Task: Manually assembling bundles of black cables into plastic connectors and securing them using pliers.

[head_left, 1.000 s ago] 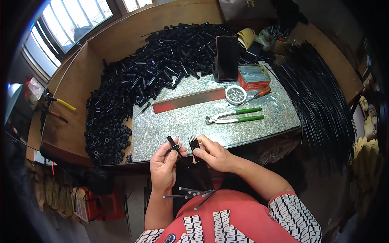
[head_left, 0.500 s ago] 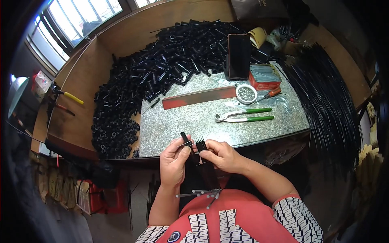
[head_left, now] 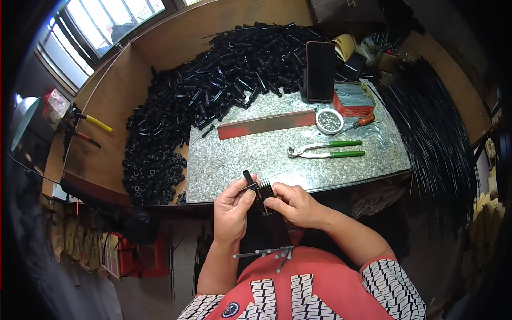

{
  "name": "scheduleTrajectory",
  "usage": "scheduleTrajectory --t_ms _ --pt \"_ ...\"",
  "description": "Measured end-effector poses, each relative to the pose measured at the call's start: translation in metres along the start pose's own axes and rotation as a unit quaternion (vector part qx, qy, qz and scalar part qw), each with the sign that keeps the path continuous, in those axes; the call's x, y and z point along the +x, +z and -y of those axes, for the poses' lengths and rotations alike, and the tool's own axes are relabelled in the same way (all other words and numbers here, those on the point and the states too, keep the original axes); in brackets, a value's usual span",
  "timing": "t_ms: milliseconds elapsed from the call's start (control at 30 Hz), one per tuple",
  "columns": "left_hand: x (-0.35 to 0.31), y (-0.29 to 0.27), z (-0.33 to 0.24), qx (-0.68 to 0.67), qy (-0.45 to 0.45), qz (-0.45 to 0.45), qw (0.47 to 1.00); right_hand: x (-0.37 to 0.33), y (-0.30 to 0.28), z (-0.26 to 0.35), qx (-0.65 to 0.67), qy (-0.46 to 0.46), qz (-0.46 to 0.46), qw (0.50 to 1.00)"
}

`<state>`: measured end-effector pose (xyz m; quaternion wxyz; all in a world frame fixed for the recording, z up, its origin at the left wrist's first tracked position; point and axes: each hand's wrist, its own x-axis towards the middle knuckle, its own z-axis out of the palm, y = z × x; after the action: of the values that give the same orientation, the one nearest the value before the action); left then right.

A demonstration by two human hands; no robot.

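Observation:
My left hand (head_left: 230, 216) pinches a short black tube (head_left: 247, 177) between thumb and fingers, its end sticking up above the fingertips. Close beside it, my right hand (head_left: 296, 208) is closed on a bundle of thin black rods (head_left: 268, 190) whose pale tips fan out at the top. The two hands almost meet in front of the table's near edge, and the tube lies against or just beside the rods; which, I cannot tell. Below them, over my lap, several grey rods with rounded ends (head_left: 278, 255) spread out. Fingers hide most of the join.
On the stone-patterned board (head_left: 234, 170) lie green-handled pincers (head_left: 328, 150), a red-grey bar (head_left: 266, 125), a white cup of small metal pieces (head_left: 329, 121) and a screwdriver (head_left: 365, 119). A phone (head_left: 320, 72) stands behind. Black tubes (head_left: 213, 80) heap leftward; long black rods (head_left: 437, 122) lie right.
The whole view has shifted slightly, so the table things sit a little further right and higher. Both hands keep their grips, with the tube marginally closer to the rod tips.

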<state>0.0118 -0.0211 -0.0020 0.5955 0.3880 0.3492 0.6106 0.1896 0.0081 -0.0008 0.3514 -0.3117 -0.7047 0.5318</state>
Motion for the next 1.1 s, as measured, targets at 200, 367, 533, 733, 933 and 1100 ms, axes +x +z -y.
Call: scheduleTrajectory --t_ms 200,367,533,733,933,1100 --pt "0.001 -0.003 0.002 -0.026 -0.001 0.014 1.0 0.001 -0.001 -0.004 0.012 0.003 0.007 1.0" --pt "0.003 -0.007 -0.001 -0.067 -0.023 0.046 0.996 0.001 -0.001 -0.004 0.009 -0.005 0.007 1.0" --pt "0.005 0.002 0.004 -0.246 -0.057 0.044 0.967 -0.001 0.0 -0.004 0.003 -0.018 -0.004 1.0" --pt "-0.001 0.009 0.014 -0.272 -0.072 0.01 0.96 -0.002 0.0 -0.002 0.003 0.001 -0.011 1.0" --pt "-0.002 0.018 0.01 -0.222 -0.068 -0.005 0.973 -0.003 0.003 -0.006 -0.015 -0.024 -0.033 0.999" --pt "-0.004 0.014 0.016 -0.216 -0.065 -0.014 0.974 -0.003 0.001 -0.002 -0.009 -0.004 -0.023 1.0"
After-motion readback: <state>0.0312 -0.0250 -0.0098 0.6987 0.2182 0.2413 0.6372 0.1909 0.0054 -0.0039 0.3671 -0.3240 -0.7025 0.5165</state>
